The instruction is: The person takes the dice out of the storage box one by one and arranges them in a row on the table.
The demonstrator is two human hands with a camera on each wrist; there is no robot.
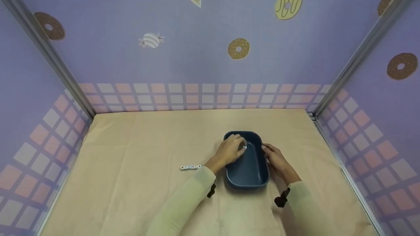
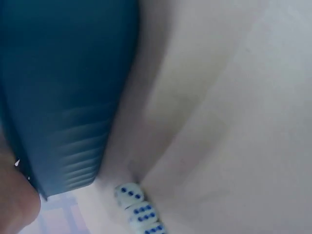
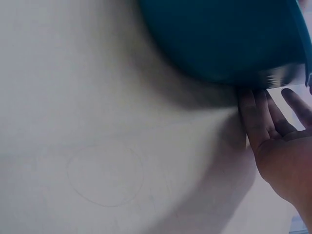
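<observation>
A dark blue rectangular container stands on the cloth in the head view. My left hand reaches over its left rim, fingers curled around a small white die that shows at the fingertips. On the opposite side, my right hand holds the container's right wall, thumb at the rim. In the right wrist view, the fingers of that hand touch the container's outer side low down. Left of the container lies a straight row of several white dice, with dark pips, partly beside the left sleeve.
A beige cloth with creases covers the table. Purple walls with printed doughnuts and a checked band enclose the back and both sides. Metal posts stand in the corners.
</observation>
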